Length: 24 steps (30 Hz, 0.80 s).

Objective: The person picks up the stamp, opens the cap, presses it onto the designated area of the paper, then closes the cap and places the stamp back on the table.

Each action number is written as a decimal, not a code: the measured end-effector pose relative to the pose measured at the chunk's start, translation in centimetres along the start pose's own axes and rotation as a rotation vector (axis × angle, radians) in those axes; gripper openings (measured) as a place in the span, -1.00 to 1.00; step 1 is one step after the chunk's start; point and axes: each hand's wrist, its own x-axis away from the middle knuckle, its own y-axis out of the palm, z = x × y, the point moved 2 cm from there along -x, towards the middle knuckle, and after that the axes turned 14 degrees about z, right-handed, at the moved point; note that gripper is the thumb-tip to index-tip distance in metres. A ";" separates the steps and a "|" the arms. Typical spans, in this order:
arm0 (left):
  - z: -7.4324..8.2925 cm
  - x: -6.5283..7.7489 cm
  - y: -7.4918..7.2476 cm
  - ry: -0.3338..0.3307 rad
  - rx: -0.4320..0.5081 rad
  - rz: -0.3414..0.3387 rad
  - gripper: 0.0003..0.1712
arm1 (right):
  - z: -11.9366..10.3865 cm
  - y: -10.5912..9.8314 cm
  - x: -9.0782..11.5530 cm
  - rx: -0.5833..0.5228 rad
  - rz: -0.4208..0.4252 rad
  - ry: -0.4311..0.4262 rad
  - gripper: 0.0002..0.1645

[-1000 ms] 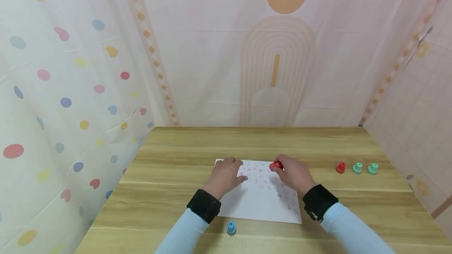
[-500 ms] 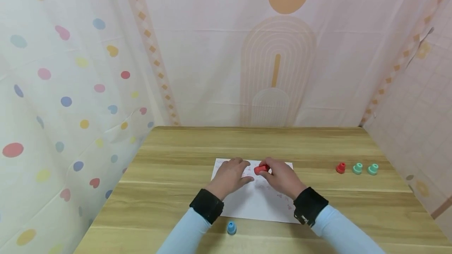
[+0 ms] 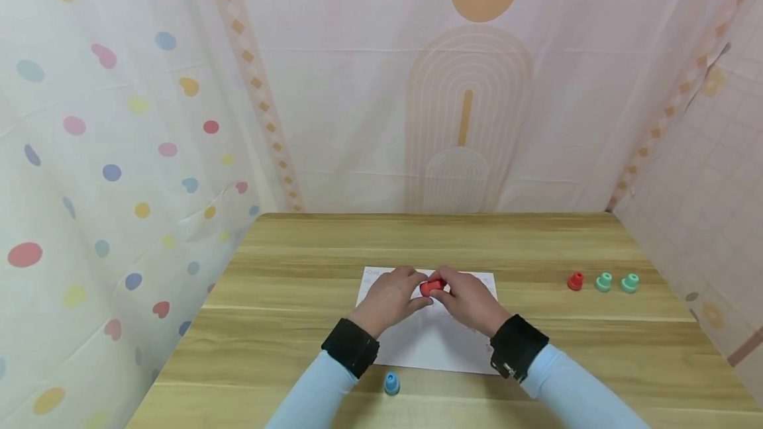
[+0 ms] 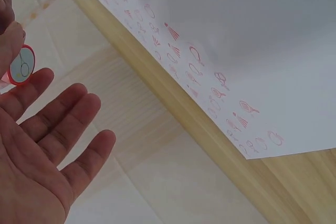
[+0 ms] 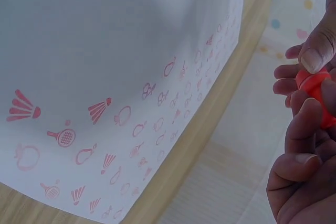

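Observation:
My right hand point(image 3: 471, 303) pinches a small red stamp point(image 3: 432, 288) between thumb and fingertips, just over the sheet of paper. The stamp lies sideways, its wide end towards my left hand point(image 3: 381, 300). In the left wrist view the round end face of the red stamp point(image 4: 22, 65) shows a thin line drawing inside a red rim. My left index finger is right at that rim, and the other left fingers stretch out loosely. The white paper point(image 3: 417, 349) lies flat beneath both hands, with rows of red prints of shuttlecocks, rackets and fruit-like outlines point(image 5: 123, 115).
A blue stamp point(image 3: 391, 383) stands in front of the paper, near my left sleeve. Over on the right a red stamp point(image 3: 575, 281) and two green stamps point(image 3: 603, 282) stand in a row. Patterned curtains point(image 3: 334, 118) hang around the wooden table point(image 3: 286, 270).
My right hand has carried the red stamp left from the paper's far right corner until it meets my left hand. My left hand has shifted slightly right.

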 end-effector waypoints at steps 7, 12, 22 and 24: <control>0.2 0.0 -0.2 0.035 0.034 -0.013 -0.55 | -0.3 -0.1 0.0 -0.006 -0.005 -0.032 -0.85; 0.2 0.0 -0.3 0.021 0.045 -0.035 -0.61 | -0.3 0.0 0.1 -0.012 0.015 -0.079 -0.86; 0.2 -0.2 -0.3 -0.031 0.071 0.037 -0.71 | -0.4 0.2 0.2 -0.112 0.066 0.071 -0.85; 0.0 -0.2 -0.3 -0.044 0.055 0.065 -0.69 | -0.5 0.0 0.2 -0.135 0.102 0.102 -0.83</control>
